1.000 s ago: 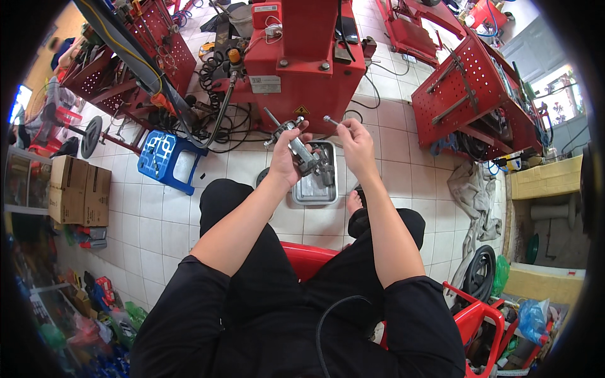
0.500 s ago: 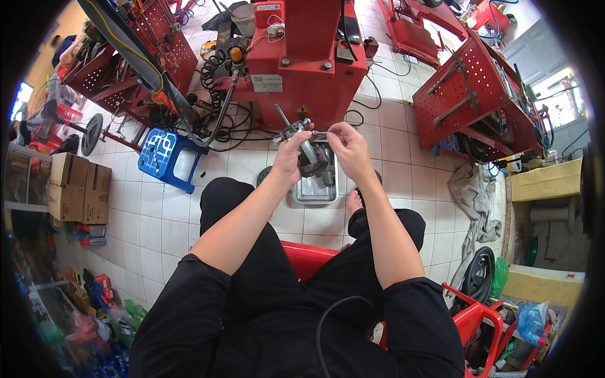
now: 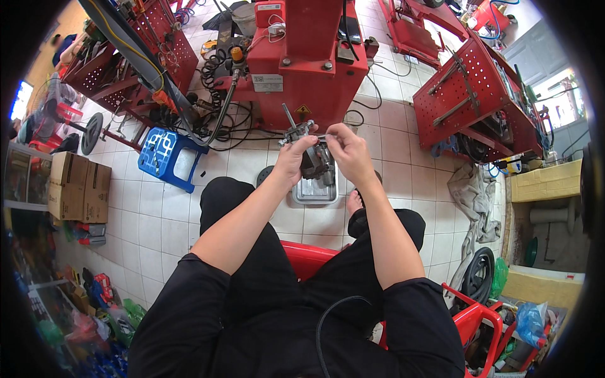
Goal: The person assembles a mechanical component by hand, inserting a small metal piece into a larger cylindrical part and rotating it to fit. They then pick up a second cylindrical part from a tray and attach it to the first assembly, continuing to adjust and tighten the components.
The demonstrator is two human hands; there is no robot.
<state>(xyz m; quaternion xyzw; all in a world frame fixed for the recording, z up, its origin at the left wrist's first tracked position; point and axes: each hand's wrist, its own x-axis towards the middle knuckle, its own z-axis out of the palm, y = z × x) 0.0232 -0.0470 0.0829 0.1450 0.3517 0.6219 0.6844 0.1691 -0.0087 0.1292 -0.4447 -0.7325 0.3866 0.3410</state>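
Observation:
My left hand is closed around a dark grey metal machine part, which has a rod sticking up at its far left and lighter metal fittings at its top. It is held tilted above a silver metal tray on the floor, between my feet. My right hand is close against the part's right side. Its thumb and forefinger pinch a thin, light-coloured piece at the part's upper end. That piece is too small to name, and my fingers cover part of it.
A red machine base with hoses and cables stands just ahead. To the left are a blue plastic stool and cardboard boxes. A red perforated tool cart stands at right, and a grey cloth lies on the tiles.
The metal part has turned slightly in my left hand, its rod shifting a little to the right. My right hand has moved slightly, still pinching at the part's upper end.

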